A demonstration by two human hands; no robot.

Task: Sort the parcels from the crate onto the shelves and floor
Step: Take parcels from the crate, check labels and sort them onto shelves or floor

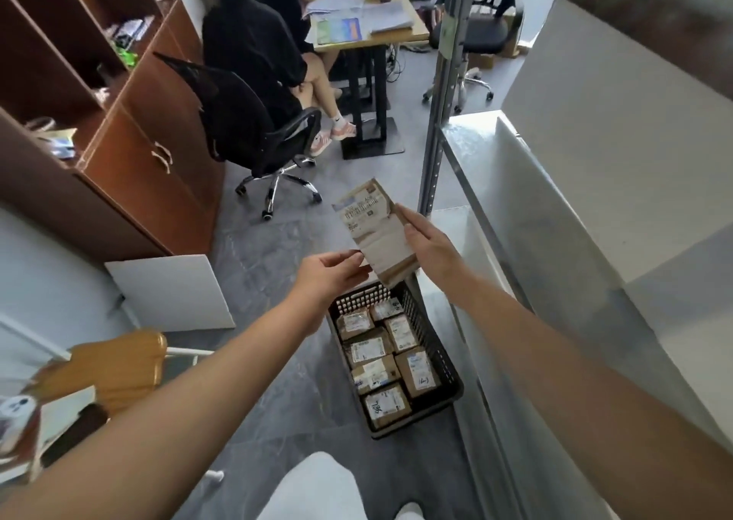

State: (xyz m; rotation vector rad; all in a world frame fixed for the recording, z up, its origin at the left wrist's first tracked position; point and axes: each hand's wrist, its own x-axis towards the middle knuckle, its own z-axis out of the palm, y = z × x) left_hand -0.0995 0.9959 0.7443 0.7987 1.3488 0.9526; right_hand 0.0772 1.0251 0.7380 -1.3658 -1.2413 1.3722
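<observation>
Both hands holding flat parcel [377, 234] up above crate [448, 365], label facing up. Left hand [329, 271] pinching near corner, right hand [426, 244] gripping long edge. Looking light, stiff cardboard, probably not slippery. Edge grip seeming plenty.

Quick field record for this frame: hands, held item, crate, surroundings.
left hand: pinches the held parcel at its lower left edge
right hand: grips the held parcel's right edge
held parcel: brown, shipping label facing the camera, raised above the crate's far end
crate: dark plastic mesh, on the floor, beside the shelf unit
crate contents: brown labelled parcels, about seven visible, lying flat
shelf unit: metal; no parcels visible on the shelves in view
</observation>
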